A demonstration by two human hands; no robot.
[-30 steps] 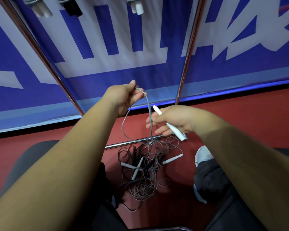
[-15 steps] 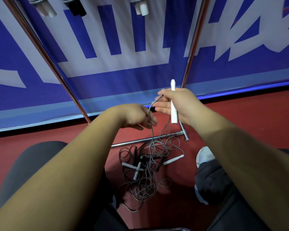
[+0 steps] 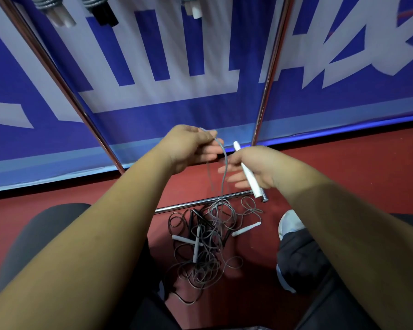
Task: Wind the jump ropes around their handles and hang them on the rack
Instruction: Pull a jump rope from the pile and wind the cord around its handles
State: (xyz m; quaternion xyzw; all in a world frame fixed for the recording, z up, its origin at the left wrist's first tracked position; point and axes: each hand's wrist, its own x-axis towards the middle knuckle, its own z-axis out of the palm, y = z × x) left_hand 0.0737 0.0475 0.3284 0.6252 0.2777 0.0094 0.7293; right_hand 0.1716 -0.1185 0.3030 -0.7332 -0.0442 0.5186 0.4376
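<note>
Above the tangle of ropes (image 3: 205, 248) on the floor (image 3: 343, 177), my right grip (image 3: 256, 163) clasps one white handle (image 3: 253, 184) while my left grip (image 3: 188, 146) pinches its grey cord (image 3: 225, 163) just beside it. I judge the winding barely begun; next calls for laying cord across the handle and wrapping.

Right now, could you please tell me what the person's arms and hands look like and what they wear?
The left hand and right hand wear no gloves. The left forearm and right forearm are uncovered to the frame's edge: no sleeves, watch or wristband show.
</note>
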